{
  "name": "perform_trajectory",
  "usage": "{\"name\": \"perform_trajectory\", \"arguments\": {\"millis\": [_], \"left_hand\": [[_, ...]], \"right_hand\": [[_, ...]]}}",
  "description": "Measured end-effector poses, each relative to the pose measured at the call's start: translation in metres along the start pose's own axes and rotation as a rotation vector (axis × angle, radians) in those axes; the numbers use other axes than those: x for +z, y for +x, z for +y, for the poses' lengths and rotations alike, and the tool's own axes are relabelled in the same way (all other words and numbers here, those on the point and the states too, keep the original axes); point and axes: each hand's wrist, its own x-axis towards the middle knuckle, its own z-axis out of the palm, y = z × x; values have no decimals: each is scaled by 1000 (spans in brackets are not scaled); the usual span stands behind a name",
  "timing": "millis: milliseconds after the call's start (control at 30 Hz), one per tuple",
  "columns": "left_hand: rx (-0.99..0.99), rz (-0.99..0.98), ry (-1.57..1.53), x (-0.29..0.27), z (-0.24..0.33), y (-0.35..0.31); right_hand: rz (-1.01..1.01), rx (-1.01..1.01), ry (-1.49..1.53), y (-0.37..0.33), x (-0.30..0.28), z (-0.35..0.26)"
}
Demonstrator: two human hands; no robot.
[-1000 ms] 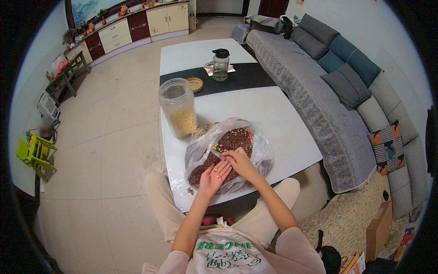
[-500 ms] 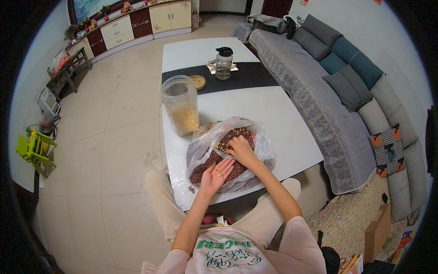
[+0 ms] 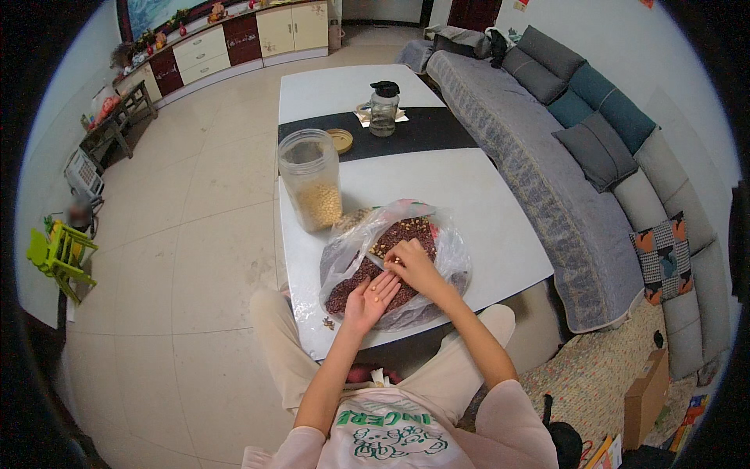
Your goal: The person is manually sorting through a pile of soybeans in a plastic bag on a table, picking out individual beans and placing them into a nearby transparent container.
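Note:
A clear plastic bag [image 3: 344, 262] lies open on the near part of the table, full of dark red beans [image 3: 348, 285]. On the heap's far side, yellow soybeans [image 3: 380, 248] are mixed among the red ones. My left hand [image 3: 367, 303] is palm up over the bag, fingers stretched flat, with a few soybeans resting on it. Just above its fingertips, my right hand [image 3: 414, 267] is pinched, a pale bean showing at the fingers. Left of the bag stands a lidless clear plastic jar [image 3: 307, 168], partly filled with soybeans.
Behind the jar lies a round tan lid [image 3: 340, 141]. A black-capped bottle [image 3: 383, 111] stands on the dark band across the white table [image 3: 500, 227]. Small dark scraps [image 3: 328, 323] lie near the table's front left edge. A grey sofa [image 3: 531, 187] runs along the right side.
My right hand has drawn back from the mixed beans toward my left fingertips, its fingers now pinched. My left hand has stayed nearly in place, palm up.

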Motion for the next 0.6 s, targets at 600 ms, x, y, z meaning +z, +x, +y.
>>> {"name": "perform_trajectory", "arguments": {"millis": [600], "left_hand": [[30, 85, 58, 18, -6, -3]], "right_hand": [[-21, 40, -362, -3, 4, 32]]}}
